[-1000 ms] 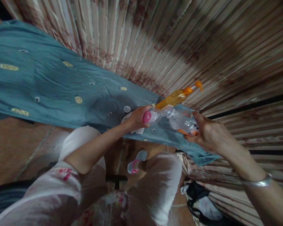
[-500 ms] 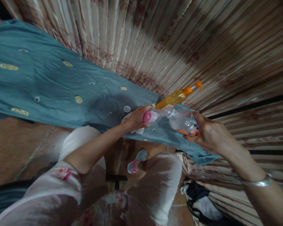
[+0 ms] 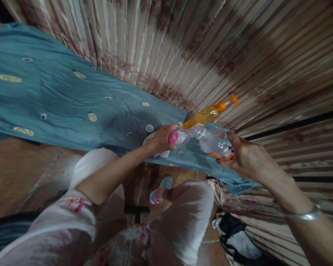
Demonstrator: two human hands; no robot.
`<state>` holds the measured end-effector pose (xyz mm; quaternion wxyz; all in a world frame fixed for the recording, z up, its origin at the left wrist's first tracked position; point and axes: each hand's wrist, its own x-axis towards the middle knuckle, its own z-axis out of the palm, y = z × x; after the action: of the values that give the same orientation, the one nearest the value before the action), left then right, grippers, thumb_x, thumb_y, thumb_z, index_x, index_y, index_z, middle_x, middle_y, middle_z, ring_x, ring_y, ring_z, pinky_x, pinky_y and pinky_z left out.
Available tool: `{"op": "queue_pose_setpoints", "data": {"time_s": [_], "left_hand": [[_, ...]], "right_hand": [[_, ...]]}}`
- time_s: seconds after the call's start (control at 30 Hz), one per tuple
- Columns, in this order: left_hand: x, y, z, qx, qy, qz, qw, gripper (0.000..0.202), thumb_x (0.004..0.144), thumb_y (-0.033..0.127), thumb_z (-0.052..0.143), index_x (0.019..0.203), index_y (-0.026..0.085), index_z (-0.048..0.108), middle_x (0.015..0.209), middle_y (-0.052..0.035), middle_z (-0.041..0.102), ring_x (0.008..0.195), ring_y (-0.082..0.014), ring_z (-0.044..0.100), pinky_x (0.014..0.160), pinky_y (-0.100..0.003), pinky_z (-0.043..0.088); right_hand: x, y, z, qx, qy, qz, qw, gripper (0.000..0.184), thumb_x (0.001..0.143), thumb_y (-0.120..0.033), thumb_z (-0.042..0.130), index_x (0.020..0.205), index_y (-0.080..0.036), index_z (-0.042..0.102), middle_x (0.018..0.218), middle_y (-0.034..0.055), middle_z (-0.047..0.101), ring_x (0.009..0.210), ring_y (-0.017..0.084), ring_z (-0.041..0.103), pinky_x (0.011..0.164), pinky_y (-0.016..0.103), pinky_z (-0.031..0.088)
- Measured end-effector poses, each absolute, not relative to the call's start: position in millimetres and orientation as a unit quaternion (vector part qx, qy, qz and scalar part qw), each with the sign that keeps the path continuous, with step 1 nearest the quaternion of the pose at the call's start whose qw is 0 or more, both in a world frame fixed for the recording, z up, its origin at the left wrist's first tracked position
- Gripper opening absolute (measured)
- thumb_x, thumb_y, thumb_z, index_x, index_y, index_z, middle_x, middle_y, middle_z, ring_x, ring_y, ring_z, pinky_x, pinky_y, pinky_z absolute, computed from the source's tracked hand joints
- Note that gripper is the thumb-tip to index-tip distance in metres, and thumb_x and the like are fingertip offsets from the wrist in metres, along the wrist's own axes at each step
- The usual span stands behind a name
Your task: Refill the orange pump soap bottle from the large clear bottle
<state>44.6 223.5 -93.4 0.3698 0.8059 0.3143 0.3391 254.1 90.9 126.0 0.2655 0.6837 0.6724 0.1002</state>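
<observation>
My left hand (image 3: 164,139) is closed around a small clear plastic bottle (image 3: 184,136) with a pink label. My right hand (image 3: 242,153) grips a larger clear plastic bottle (image 3: 215,142) that shows orange along its lower side. The two bottles lie mouth to mouth, the larger one tilted toward the smaller; whether liquid runs between them I cannot tell. Just behind them stands a pump bottle (image 3: 204,116) of yellow-orange liquid with an orange pump head. A white cap (image 3: 149,128) rests on the cloth beside my left hand, and a crumpled white cloth or tissue (image 3: 163,153) is partly hidden under that hand.
A teal cloth with pineapple prints (image 3: 58,96) covers the long surface. Behind it and to the right hangs a pleated, patterned curtain (image 3: 144,48). Dark and white fabric or a bag (image 3: 238,236) lies on the tiled floor (image 3: 41,173) at the lower right.
</observation>
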Motion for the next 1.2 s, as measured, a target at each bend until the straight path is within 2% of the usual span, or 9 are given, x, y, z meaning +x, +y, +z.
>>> {"op": "queue_pose_setpoints", "data": {"time_s": [0.13, 0.3, 0.53, 0.87, 1.03, 1.2], "left_hand": [[45.0, 223.4, -91.9, 0.807, 0.311, 0.339, 0.371, 0.086, 0.071, 0.015, 0.091, 0.15, 0.013, 0.056, 0.155, -0.0189, 0.07, 0.14, -0.0398, 0.069, 0.122, -0.055, 0.056], [44.0, 223.0, -91.4, 0.808, 0.309, 0.341, 0.369, 0.085, 0.072, 0.016, 0.092, 0.15, 0.015, 0.056, 0.156, -0.0185, 0.069, 0.139, -0.0409, 0.069, 0.121, -0.057, 0.056], [43.7, 221.7, -89.6, 0.806, 0.316, 0.338, 0.369, 0.084, 0.072, 0.016, 0.09, 0.149, 0.012, 0.057, 0.154, -0.0185, 0.07, 0.137, -0.0403, 0.069, 0.121, -0.054, 0.056], [44.3, 223.4, -93.4, 0.805, 0.306, 0.349, 0.37, 0.087, 0.07, 0.018, 0.093, 0.15, 0.013, 0.057, 0.153, -0.0211, 0.07, 0.139, -0.0426, 0.069, 0.122, -0.059, 0.056], [44.6, 224.0, -94.1, 0.804, 0.309, 0.351, 0.368, 0.087, 0.069, 0.017, 0.092, 0.149, 0.017, 0.057, 0.154, -0.0165, 0.07, 0.138, -0.0415, 0.07, 0.121, -0.058, 0.056], [42.6, 222.0, -89.8, 0.806, 0.312, 0.335, 0.376, 0.086, 0.072, 0.017, 0.091, 0.15, 0.013, 0.057, 0.156, -0.0191, 0.069, 0.14, -0.0422, 0.068, 0.123, -0.056, 0.054]], "right_hand": [[249.8, 90.9, 126.9, 0.687, 0.668, 0.105, 0.267, 0.072, 0.09, -0.043, 0.076, 0.149, -0.008, 0.055, 0.093, 0.0147, 0.083, 0.085, 0.036, 0.081, 0.065, 0.036, 0.053], [250.9, 90.4, 126.6, 0.684, 0.667, 0.108, 0.275, 0.077, 0.091, -0.045, 0.075, 0.153, -0.006, 0.051, 0.097, 0.0159, 0.084, 0.088, 0.036, 0.082, 0.067, 0.036, 0.054], [254.1, 89.6, 125.0, 0.682, 0.675, 0.109, 0.259, 0.072, 0.09, -0.045, 0.075, 0.149, -0.01, 0.054, 0.094, 0.0142, 0.083, 0.087, 0.036, 0.081, 0.067, 0.036, 0.053], [246.4, 91.6, 129.0, 0.7, 0.646, 0.088, 0.29, 0.078, 0.093, -0.043, 0.075, 0.157, -0.007, 0.048, 0.102, 0.0163, 0.084, 0.095, 0.037, 0.083, 0.073, 0.037, 0.056], [248.9, 91.3, 127.8, 0.696, 0.656, 0.092, 0.277, 0.078, 0.092, -0.045, 0.074, 0.155, -0.006, 0.05, 0.104, 0.018, 0.084, 0.095, 0.037, 0.082, 0.071, 0.038, 0.057], [253.1, 89.4, 125.3, 0.685, 0.671, 0.103, 0.265, 0.074, 0.092, -0.044, 0.074, 0.153, -0.008, 0.052, 0.1, 0.0167, 0.084, 0.091, 0.038, 0.081, 0.069, 0.038, 0.055]]}}
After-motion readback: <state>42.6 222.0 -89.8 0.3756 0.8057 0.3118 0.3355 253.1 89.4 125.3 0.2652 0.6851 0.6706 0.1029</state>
